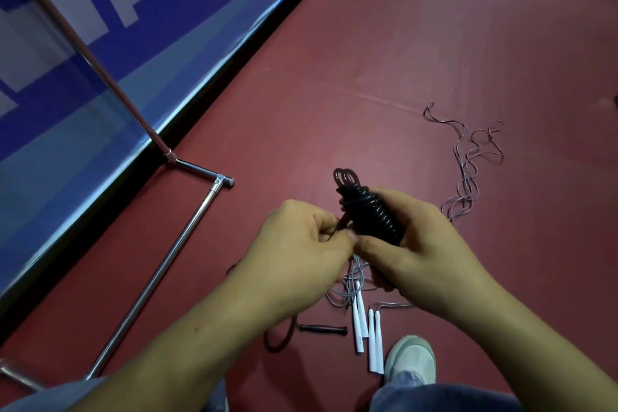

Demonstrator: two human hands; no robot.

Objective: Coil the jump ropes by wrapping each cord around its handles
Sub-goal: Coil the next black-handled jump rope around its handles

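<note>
Gripping the black jump rope (371,211) around its wrapped middle, the right hand (418,244) holds the bundle up over the red floor (401,60), fingers curled round the far side so the tight turns cannot spring loose. The left hand (297,244) sits just beside it, thumbs nearly touching, and pinches the cord tail (339,226) close against the coil. This looks like the last tuck or final turn, with the tail kept short to hold tension. A few spare loops (344,176) stick out of the bundle's far end.

Other ropes lie uncoiled below the hands. Two pairs of white handles (359,324) lie near the person's shoe (411,358), their grey cords (468,160) trailing far to the right in a loose tangle. A black handle (322,328) with a dark cord lies just left of them. A chrome stand (160,264) and a blue banner (83,60) fill the left side.
</note>
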